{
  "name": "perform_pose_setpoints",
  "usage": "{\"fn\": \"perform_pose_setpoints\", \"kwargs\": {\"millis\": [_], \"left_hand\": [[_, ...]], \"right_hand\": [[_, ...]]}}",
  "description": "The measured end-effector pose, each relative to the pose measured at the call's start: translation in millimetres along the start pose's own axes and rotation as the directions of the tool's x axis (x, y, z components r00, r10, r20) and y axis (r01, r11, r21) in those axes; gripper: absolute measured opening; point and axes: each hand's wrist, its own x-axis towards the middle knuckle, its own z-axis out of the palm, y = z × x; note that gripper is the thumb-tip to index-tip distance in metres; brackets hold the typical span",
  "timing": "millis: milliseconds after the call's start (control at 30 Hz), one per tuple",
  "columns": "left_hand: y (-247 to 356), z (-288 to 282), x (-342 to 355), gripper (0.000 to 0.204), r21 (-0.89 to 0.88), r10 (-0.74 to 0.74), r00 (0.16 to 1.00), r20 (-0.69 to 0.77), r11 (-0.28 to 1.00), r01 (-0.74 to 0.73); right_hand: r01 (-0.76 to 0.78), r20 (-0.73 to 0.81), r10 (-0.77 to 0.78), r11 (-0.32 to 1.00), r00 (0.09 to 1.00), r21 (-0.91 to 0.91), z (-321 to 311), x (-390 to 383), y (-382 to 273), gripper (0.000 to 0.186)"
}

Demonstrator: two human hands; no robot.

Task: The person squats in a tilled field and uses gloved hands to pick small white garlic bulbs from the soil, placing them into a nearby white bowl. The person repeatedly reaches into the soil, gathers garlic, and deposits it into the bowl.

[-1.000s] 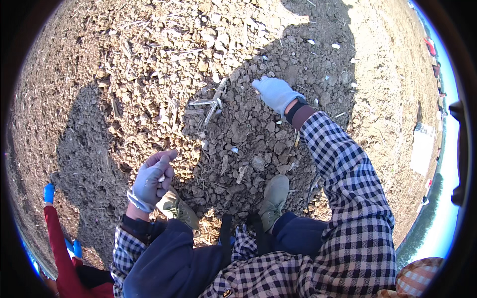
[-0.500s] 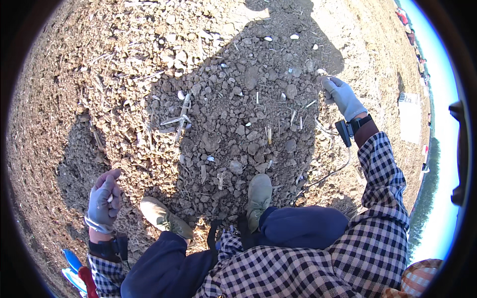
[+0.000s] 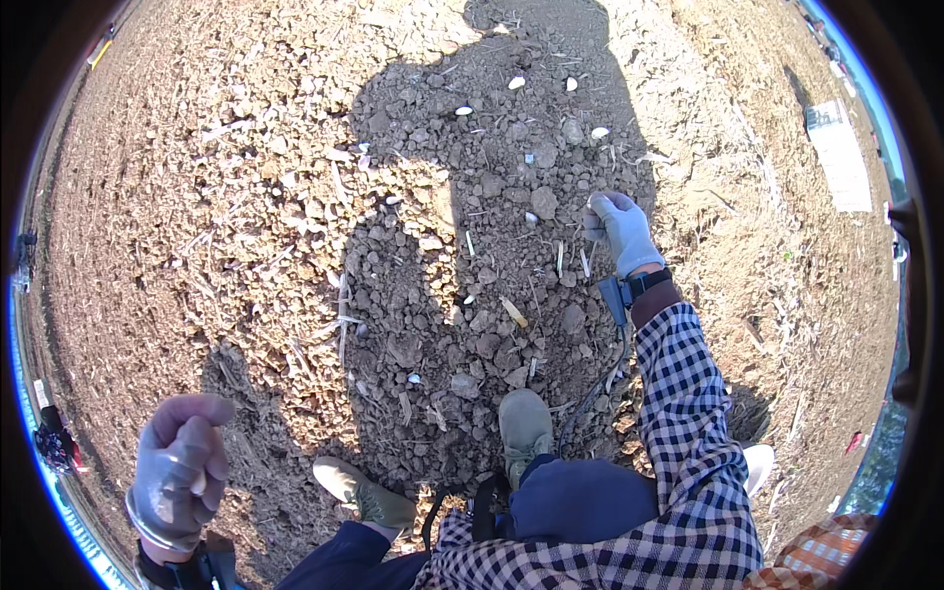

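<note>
Cloddy brown soil carries small white pieces; dry straw bits lie among the clods.

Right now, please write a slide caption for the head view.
Gloved left hand holding a pale piece, gloved right hand over cloddy soil.

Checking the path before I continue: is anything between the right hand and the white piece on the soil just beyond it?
Nothing visible stands between the right hand and the white piece; only shaded, rough soil lies there.

Bright sun behind us, our crisp shadow across the soil, glare toward its right edge, fisheye-bent margins
</note>
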Motion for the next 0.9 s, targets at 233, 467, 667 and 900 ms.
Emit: {"fn": "perform_pose_setpoints", "kwargs": {"millis": [233,467,667,900], "left_hand": [[-110.5,155.6,122.9,0.032,-0.354,-0.281,0.902,0.328,0.849,0.393],[-179.7,163.3,158.2,0.032,-0.553,-0.352,0.857,0.375,0.658,0.512],[-183.9,146.8,182.6,0.034,-0.520,-0.378,0.876,0.300,0.705,0.482],[-180.0,150.4,209.1,0.035,-0.507,-0.385,0.828,0.407,0.659,0.556]], "right_hand": [[0.008,0.196,0.052,0.956,0.979,-0.295,32.0,52.2,-11.6,0.019],[0.599,0.519,-0.298,0.396,0.801,-0.696,117.5,101.2,5.9,0.025],[0.732,0.724,-0.126,0.032,0.678,-0.680,114.7,103.3,1.6,0.022],[0.721,0.724,-0.290,-0.139,0.625,-0.678,124.5,103.9,17.5,0.011]]}}
